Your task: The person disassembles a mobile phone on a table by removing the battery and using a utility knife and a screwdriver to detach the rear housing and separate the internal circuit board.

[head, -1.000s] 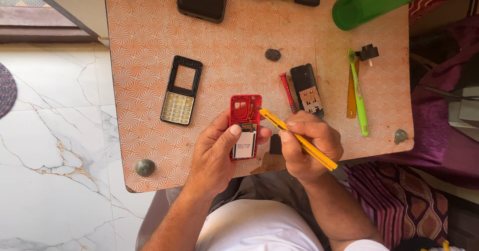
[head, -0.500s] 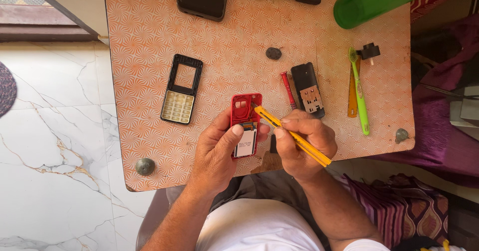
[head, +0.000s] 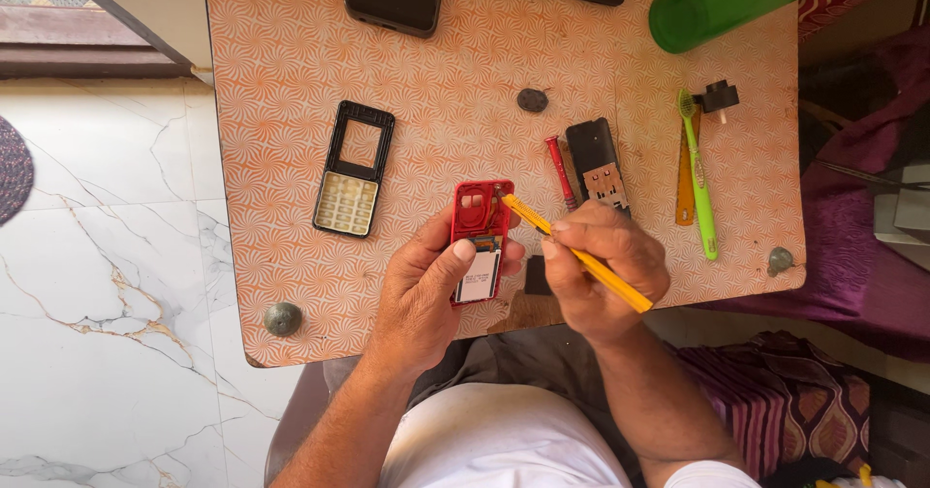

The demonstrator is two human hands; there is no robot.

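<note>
red phone shell (head: 480,219), white label inside, gripped by left hand (head: 426,289).

— What did the room look like?
— The floor (head: 107,284) was white marble with grey and gold veins, bright in daylight. A small table (head: 291,52) with an orange swirl-patterned top stood on it.
— Anything around it?
— A dark window frame (head: 87,52) ran along the upper left. On the right lay purple cloth (head: 852,255) and a striped maroon fabric (head: 775,401).
</note>
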